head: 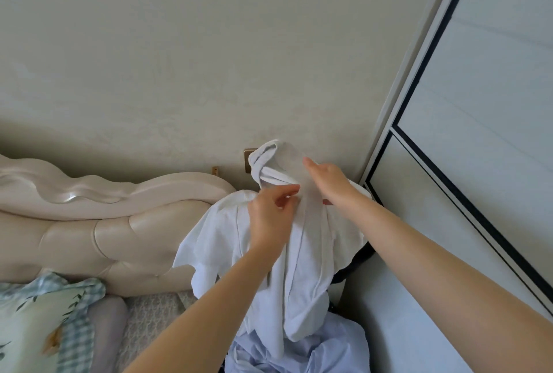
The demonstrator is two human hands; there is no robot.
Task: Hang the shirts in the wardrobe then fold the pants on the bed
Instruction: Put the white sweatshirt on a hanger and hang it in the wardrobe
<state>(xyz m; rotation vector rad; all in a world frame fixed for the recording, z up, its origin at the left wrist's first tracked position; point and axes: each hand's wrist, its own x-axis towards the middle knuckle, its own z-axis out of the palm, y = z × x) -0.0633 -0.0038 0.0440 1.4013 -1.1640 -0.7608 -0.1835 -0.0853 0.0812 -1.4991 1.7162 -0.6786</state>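
Pinching white shirt (pixel 300 253), red sliver (pixel 325 202) mostly hidden

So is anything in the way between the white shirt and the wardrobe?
Yes, probably. The left hand pinches the white shirt and the right hand rests on it, so nothing blocks them. But the wardrobe door beside it looks shut where it shows, so it would need sliding open first.
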